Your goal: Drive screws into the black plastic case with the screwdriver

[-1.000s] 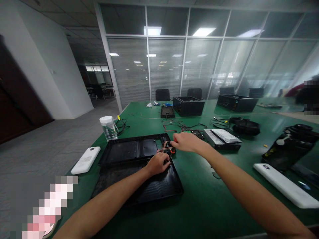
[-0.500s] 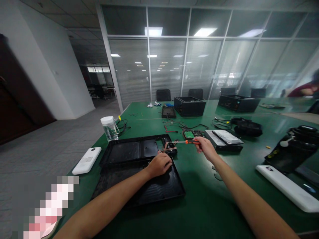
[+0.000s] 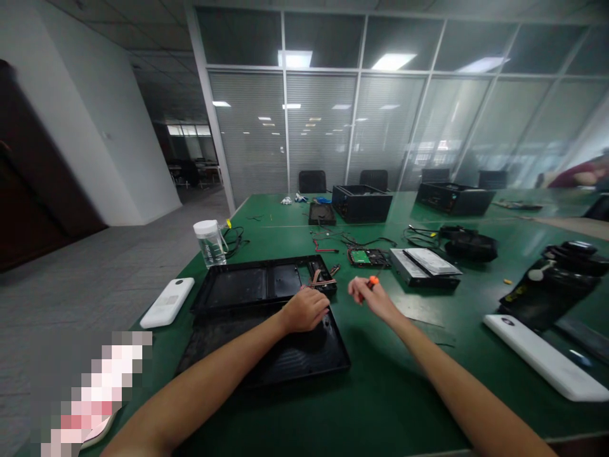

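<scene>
My right hand (image 3: pixel 367 296) is closed around a screwdriver with an orange-and-black handle (image 3: pixel 374 280). It is raised over the table, right of the black casing. My left hand (image 3: pixel 307 310) is curled at the border between the two black plastic casing halves, its fingertips turned down and hidden. Striped multicoloured wires (image 3: pixel 316 279) come up just beyond its knuckles. The far casing half (image 3: pixel 247 285) has an opening and small parts at its right end. The near casing half (image 3: pixel 285 355) lies partly under my left forearm.
Beyond my right hand are a green circuit board (image 3: pixel 361 256) and a metal drive box (image 3: pixel 423 270). A clear bottle (image 3: pixel 209 244) and a white power bank (image 3: pixel 167 303) stand left. Black computer cases (image 3: pixel 362 204) sit at the back. A black bag-like object (image 3: pixel 547 285) stands right.
My right hand has drawn back toward me and slightly left. The screwdriver, which pointed left at the wires, is now turned up and away from them. My left hand stays in nearly the same place.
</scene>
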Demonstrator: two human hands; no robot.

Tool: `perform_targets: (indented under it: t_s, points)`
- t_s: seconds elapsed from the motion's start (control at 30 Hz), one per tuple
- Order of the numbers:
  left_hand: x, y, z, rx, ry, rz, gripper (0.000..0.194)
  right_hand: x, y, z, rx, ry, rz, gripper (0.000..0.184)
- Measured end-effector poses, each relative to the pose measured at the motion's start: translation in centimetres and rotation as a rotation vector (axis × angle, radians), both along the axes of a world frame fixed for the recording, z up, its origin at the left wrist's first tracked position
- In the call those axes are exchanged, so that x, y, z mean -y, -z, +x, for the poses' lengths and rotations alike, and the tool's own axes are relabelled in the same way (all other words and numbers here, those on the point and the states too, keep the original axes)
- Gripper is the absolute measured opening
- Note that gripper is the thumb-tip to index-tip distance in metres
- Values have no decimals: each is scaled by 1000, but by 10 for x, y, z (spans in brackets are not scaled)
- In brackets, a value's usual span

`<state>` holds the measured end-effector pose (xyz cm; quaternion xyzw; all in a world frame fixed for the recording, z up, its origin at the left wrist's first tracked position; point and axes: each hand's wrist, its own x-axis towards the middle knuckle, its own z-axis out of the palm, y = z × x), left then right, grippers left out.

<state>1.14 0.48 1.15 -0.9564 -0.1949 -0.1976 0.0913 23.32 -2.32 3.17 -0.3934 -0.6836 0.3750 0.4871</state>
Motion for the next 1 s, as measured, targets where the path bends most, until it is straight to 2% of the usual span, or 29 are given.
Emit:
perform_targets:
  t_s: [0.07,0.1,0.17,0.27,0.3,0.37,0.47,0.53,0.6,0.7,0.8,0.9,1.0]
  points:
    - [-10,-15,-7,-31,-175,6,24,25,-9,-18,183,-119,36,20]
    - [-17,-22,-14,-36,-276,-25,24,40,-13,-27,397,-208,103,15]
    - [-32,-36,-32,-70,-446,-164,26,71,-16,-42,807,-298,225,17]
    - [-48,-47,-66,-340,-499,-469,29,112,-11,-50,1127,-230,329,16]
    - [-50,-48,-77,-398,-514,-518,31,123,-7,-47,1165,-182,345,18]
    - [-47,-46,-94,-429,-501,-515,31,140,5,-35,1174,-100,336,24]
    - [-32,-38,-106,-367,-419,-348,27,158,27,-7,1106,-24,244,26]
    - [-22,-33,-107,-336,-409,-237,22,168,41,9,1042,31,192,30]
    - [-15,-31,-104,-340,-414,-191,18,175,48,18,987,73,158,36]
    - [-9,-40,-101,-361,-376,-202,15,174,43,17,954,101,109,27]
    - [-1,-62,-98,-348,-342,-210,16,153,30,6,939,87,89,21]
    - [16,-93,-97,-337,-321,-190,16,112,22,-6,931,57,107,20]
    - [45,-118,-94,-321,-282,-175,14,61,25,-19,891,32,136,18]
